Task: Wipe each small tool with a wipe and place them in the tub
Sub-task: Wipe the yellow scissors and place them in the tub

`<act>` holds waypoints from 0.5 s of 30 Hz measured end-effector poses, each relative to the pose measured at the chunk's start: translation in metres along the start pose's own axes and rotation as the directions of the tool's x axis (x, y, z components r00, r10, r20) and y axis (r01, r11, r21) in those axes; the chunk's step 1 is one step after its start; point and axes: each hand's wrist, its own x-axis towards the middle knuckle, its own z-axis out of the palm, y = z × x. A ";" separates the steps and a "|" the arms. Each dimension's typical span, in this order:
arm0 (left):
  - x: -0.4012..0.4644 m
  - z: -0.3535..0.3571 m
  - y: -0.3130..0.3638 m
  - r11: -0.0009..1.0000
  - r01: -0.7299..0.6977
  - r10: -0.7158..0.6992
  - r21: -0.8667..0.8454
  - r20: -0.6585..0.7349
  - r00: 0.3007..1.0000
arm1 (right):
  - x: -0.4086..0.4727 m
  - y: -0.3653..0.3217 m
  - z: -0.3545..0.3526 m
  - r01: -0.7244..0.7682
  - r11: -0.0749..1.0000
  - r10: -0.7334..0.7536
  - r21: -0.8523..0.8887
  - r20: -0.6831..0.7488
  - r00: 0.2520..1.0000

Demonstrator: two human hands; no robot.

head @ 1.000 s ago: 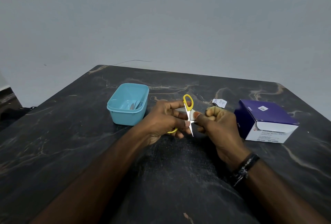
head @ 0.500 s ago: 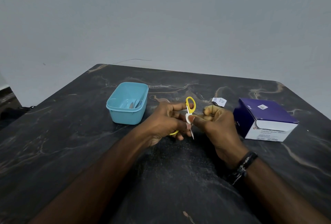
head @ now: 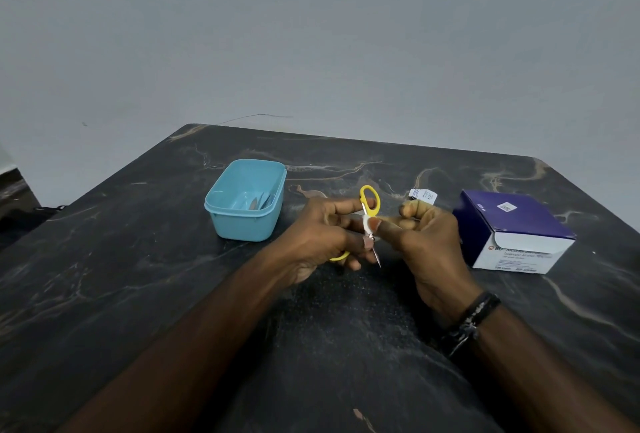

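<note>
Nearest, two bare forearms reaching in over a dark marbled surface [head: 138, 259], a black wristband [head: 472, 320] on the right wrist. Just beyond, left hand [head: 322, 238] and right hand [head: 429, 245] meeting above the middle of the surface. Left fingers [head: 353, 205] curled round the small yellow-handled scissors [head: 370, 210], one yellow loop raised above the fingers, the other loop peeking out below the palm, the blade tip pointing down toward the near side. Right thumb and forefinger pinched together on a small white wipe [head: 366, 223] folded around the blades just under the pivot; remaining right fingers loosely curled. Scissors held clear of the surface, between the two hands, not in the tub.

Further back on the left, a light blue tub [head: 221, 221] standing upright, near the left hand but apart from it, with a few small metal tools [head: 258, 203] lying inside. To the right, a purple and white box [head: 512, 224] of alcohol swabs, close beside the right hand. Just behind the right fingers, a small torn white wrapper [head: 423, 195] lying flat. Farthest, a plain grey wall [head: 311, 34].
</note>
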 end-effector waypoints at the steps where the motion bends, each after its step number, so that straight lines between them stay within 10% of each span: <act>1: 0.000 0.001 0.000 1.000 0.004 -0.004 -0.007 0.003 1.000 | 0.001 0.001 -0.001 0.007 1.000 -0.007 0.011 -0.032 0.999; 15: -0.002 0.005 -0.001 0.999 0.014 -0.015 0.042 0.020 1.000 | 0.011 0.005 -0.008 0.062 0.997 -0.054 0.047 -0.145 0.988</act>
